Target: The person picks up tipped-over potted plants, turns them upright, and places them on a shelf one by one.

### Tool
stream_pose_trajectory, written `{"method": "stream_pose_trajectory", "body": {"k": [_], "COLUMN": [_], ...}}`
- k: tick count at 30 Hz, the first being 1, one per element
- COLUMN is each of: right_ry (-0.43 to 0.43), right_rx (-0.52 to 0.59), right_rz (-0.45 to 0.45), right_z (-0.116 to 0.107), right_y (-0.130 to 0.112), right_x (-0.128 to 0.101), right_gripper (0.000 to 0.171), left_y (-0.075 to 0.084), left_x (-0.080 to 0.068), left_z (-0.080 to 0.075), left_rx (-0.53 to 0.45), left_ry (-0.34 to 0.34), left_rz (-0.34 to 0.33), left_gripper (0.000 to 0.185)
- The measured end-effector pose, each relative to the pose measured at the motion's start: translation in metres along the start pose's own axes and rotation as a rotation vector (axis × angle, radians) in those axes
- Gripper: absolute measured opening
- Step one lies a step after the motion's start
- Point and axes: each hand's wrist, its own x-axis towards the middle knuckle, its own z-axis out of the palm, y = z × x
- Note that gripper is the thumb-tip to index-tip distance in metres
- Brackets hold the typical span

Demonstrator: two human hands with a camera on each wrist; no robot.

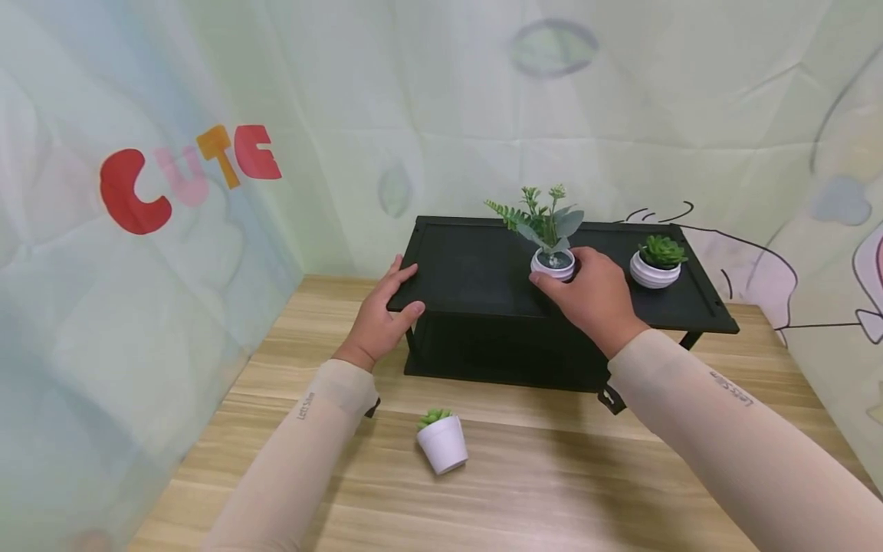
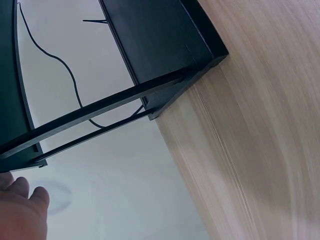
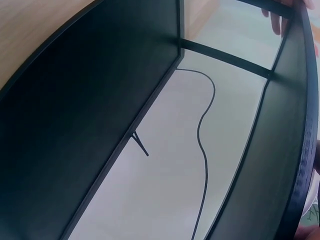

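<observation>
A black two-tier shelf [image 1: 469,268] stands on a wooden table [image 1: 552,475]. On its top, my right hand [image 1: 582,287] curls round a small white pot with a leafy green plant [image 1: 548,226]. My left hand [image 1: 393,303] grips the shelf's left front corner, fingers on top and thumb at the edge. To the right on the shelf top stands a succulent in a ribbed white pot [image 1: 657,263]. The left wrist view shows the left hand [image 2: 20,212] below the shelf's frame [image 2: 160,45]. Only the shelf's underside [image 3: 75,125] fills the right wrist view.
A third small white pot with a succulent [image 1: 441,441] lies tilted on the table in front of the shelf, between my forearms. Printed fabric walls [image 1: 138,253] close in the left, back and right sides. Bare wood [image 2: 260,125] runs along the shelf's foot.
</observation>
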Motion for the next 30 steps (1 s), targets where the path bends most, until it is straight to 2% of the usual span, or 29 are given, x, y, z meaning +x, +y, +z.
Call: {"method": "stream_pose_trajectory", "body": {"k": [6, 15, 22, 30], "right_ry": [-0.001, -0.027, -0.026, -0.078], "right_rx": [0.017, 0.062, 0.097, 0.126], "right_rz": [-0.004, 0.056, 0.007, -0.069], "right_z": [-0.003, -0.016, -0.02, -0.008], "right_y": [0.0, -0.006, -0.016, -0.036], "right_x": [-0.003, -0.014, -0.031, -0.058], "right_gripper": [0.088, 0.097, 0.091, 0.08], "left_y": [0.001, 0.001, 0.001, 0.001], "left_x": [0.0, 0.0, 0.001, 0.001], "left_z": [-0.001, -0.001, -0.001, -0.001], "left_rx": [0.005, 0.012, 0.011, 0.004], "left_ry": [-0.001, -0.003, -0.008, -0.003], "left_rz": [-0.003, -0.006, -0.009, -0.005], "left_gripper": [0.074, 0.071, 0.07, 0.071]}}
